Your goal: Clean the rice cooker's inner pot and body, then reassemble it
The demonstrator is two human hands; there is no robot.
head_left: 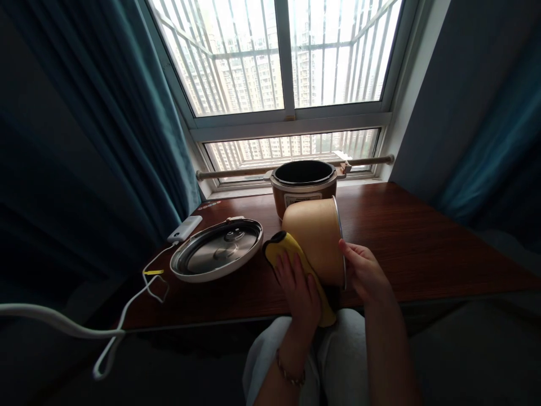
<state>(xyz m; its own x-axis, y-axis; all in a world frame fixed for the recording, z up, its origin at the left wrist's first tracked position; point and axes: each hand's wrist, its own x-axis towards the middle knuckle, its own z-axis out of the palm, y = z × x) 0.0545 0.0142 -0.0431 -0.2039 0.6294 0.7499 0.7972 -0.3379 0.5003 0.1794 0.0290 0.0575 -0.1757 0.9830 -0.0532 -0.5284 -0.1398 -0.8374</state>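
Observation:
A gold-coloured rice cooker inner pot (pixel 315 239) is tipped on its side above the table's front edge, its rim facing right. My right hand (pixel 367 269) grips that rim, thumb on the outside; its other fingers are partly hidden. With my left hand (pixel 298 290) I hold a yellow cloth (pixel 281 243) with dark edging against the pot's base, fingers laid along the cloth. Behind the pot stands the rice cooker body (pixel 281 194), its top uncovered and its inside dark. To the left lies the round cooker lid (pixel 217 254), metal inner side up.
A white power bank (pixel 185 228) with a white cable (pixel 127 310) lies at the table's left edge; a yellow tie (pixel 153 272) is on the cable. The brown wooden table (pixel 406 242) reaches a barred window (pixel 333 67). Blue curtains (pixel 139 113) hang at both sides.

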